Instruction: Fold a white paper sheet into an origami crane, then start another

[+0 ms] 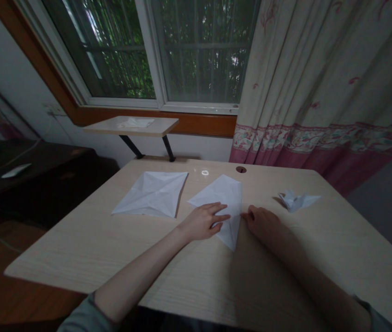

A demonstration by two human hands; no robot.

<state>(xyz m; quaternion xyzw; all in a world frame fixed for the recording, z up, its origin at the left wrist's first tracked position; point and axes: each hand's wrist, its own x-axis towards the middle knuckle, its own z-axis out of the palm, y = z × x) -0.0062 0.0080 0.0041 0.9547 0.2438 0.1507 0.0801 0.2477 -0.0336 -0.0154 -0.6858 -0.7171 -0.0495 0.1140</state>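
A folded white paper (pixel 229 190) is pressed flat on the desk (pixel 78 249) beneath the left hand (pixel 207 222), which is spread open, palm down, with its fingers laid across the lower half of the sheet. By the paper's right edge, the right hand (pixel 262 223) is held with its fingers curled and the fingertips at or just beside that edge; whether the edge is pinched between them cannot be told. The paper's upper part lies beyond the left hand and is held down by nothing, so a lift or skew there could be brought about if the right edge were pushed or pulled unevenly. Should the left hand's pressure be eased too soon, the layers might be let slip and a crease might be set off line. The lower point, which reaches toward the body from under the left fingers, is also left unpinned and could be bent if brushed by either wrist. Thin, light paper seems likely to be wrinkled or torn if it is rubbed hard. To the left of the left hand, an unfolded creased sheet (pixel 154 193) lies near its forearm and could be dragged by a wide sweep. Beyond the right hand, farther right, a small folded paper figure (pixel 298 202) is set apart; it could be crushed or knocked by a careless outward swing.
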